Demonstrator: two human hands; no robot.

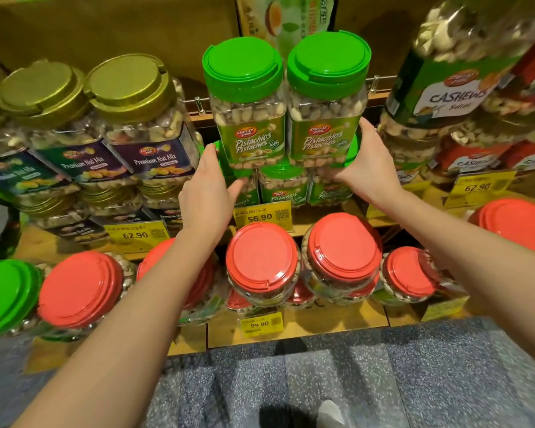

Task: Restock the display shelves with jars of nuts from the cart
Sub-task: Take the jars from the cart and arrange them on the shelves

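Observation:
Two pistachio jars with green lids stand side by side on top of a lower row of pistachio jars (283,188) on the middle shelf. My left hand (209,186) lies with straight fingers against the lower left side of the left jar (247,118), its thumb below the jar. My right hand (363,163) presses the lower right side of the right jar (325,115), thumb under its front edge. The pair sits squeezed between my two hands. The cart is out of view.
Gold-lidded Premium Nut Mix jars (130,125) crowd the left, and cashew jars (451,88) stand stacked on the right. Red-lidded jars (263,257) and one green-lidded jar (7,295) fill the lower shelf under my arms. Yellow price tags (261,214) line the shelf edges. Speckled floor (383,381) lies below.

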